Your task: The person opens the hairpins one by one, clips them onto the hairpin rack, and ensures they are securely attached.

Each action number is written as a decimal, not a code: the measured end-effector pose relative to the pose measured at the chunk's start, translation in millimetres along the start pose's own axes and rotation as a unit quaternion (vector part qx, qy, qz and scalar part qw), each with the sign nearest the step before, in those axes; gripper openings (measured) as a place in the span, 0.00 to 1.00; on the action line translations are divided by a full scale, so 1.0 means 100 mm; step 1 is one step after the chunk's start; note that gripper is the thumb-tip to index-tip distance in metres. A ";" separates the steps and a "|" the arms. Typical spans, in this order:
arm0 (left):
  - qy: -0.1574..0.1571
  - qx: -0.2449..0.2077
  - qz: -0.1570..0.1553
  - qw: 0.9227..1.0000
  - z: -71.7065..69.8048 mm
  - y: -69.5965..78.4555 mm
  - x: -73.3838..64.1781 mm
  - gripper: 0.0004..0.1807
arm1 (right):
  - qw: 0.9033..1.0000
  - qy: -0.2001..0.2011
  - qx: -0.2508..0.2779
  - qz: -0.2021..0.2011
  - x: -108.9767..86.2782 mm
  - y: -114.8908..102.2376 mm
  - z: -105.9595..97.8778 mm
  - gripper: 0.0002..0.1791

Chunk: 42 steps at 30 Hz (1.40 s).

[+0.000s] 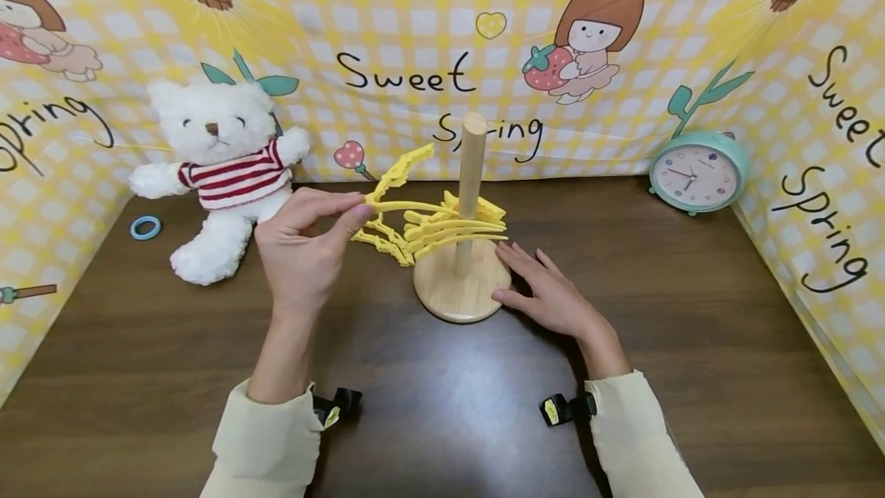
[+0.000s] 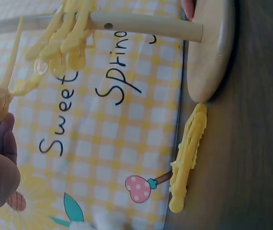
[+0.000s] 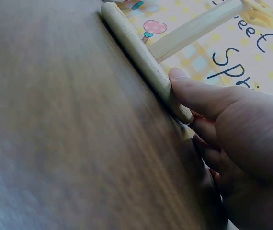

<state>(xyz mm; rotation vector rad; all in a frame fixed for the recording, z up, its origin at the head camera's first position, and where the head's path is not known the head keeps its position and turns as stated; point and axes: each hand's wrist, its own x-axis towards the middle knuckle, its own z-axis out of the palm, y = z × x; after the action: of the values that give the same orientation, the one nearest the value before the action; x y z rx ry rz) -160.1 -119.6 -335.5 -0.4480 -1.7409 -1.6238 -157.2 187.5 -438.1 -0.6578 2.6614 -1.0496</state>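
Between thumb and fingertips, my left hand [image 1: 300, 248] pinches one end of a yellow plastic clip [image 1: 401, 173] with two long arms spread apart. One arm reaches toward the post; whether it touches cannot be told. Several similar yellow clips [image 1: 452, 230] are bunched around the upright post of a wooden stand [image 1: 463, 302], well above its round base in the left wrist view. Another yellow clip [image 2: 189, 158] lies on the table left of the base. My right hand [image 1: 549, 294] holds the base's right rim, thumb on top and fingers along the edge.
A white teddy bear [image 1: 214, 129] in a striped shirt sits at the back left, near a blue ring [image 1: 145, 227]. At the back right stands a mint alarm clock [image 1: 698, 173]. Patterned cloth [image 1: 408, 29] rises behind the dark wooden table [image 1: 442, 406].
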 end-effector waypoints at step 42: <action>-0.117 0.009 0.006 0.993 0.39 -0.08 -0.13 0.08 | 1.000 -0.001 0.003 -0.001 0.00 0.01 0.01 0.43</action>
<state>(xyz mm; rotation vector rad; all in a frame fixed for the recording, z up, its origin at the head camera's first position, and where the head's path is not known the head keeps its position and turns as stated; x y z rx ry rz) -166.7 -80.2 -349.1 -0.6603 -1.9181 -1.5982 -157.6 187.6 -439.4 -0.6591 2.6550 -1.0553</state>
